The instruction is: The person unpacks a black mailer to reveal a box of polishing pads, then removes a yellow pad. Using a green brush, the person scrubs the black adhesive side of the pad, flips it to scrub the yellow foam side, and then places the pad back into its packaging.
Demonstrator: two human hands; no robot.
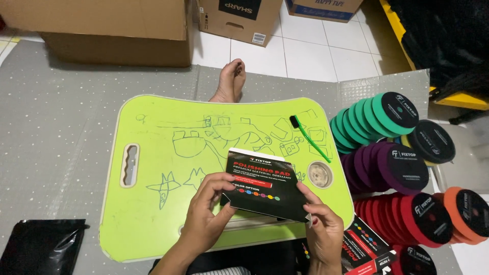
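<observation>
A flat black cardboard box with red and white print and a row of coloured dots is held over a lime-green lap table. My left hand grips its lower left edge with the fingers curled onto the front. My right hand pinches its lower right corner. A green-handled brush with black bristles lies on the table's far right, beside a round recessed cup holder.
Rows of round foam pads lie at right: green, purple, red, orange. More black boxes sit beside my right hand. A black bag lies at lower left. Cardboard boxes stand behind; a bare foot rests past the table.
</observation>
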